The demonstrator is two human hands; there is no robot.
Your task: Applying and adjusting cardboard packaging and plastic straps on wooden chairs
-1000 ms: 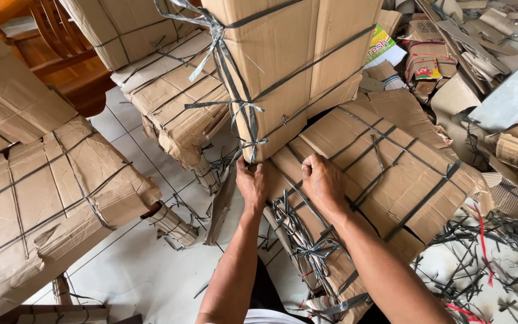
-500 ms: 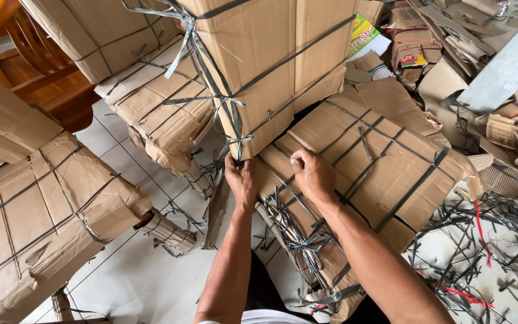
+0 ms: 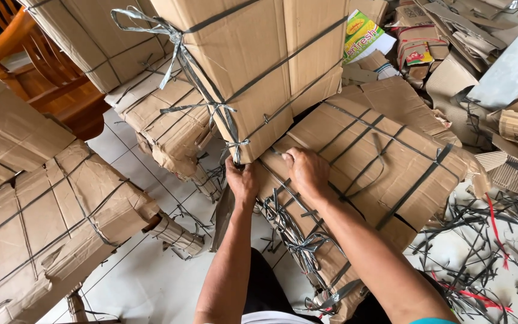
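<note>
A tall bundle of flattened cardboard (image 3: 259, 66), bound with grey plastic strapping, stands tilted on top of a second strapped bundle (image 3: 367, 162) that lies flat below it. My left hand (image 3: 241, 180) grips the lower corner of the tilted bundle, right under a knot in its strap. My right hand (image 3: 307, 171) is closed on the near edge of the flat bundle, fingers curled around a strap where the two bundles meet. Both forearms reach up from the bottom of the view.
More strapped cardboard bundles stand at the left (image 3: 49, 222) and upper left (image 3: 163, 120). A wooden chair (image 3: 43, 78) is behind them. Loose cardboard scraps (image 3: 481, 54) pile at the upper right, and cut strap pieces (image 3: 487, 252) litter the white tiled floor (image 3: 145, 276).
The view has shifted slightly, and the tilted bundle sits a little further left and higher. Both hands keep their grip at the junction of the two bundles.
</note>
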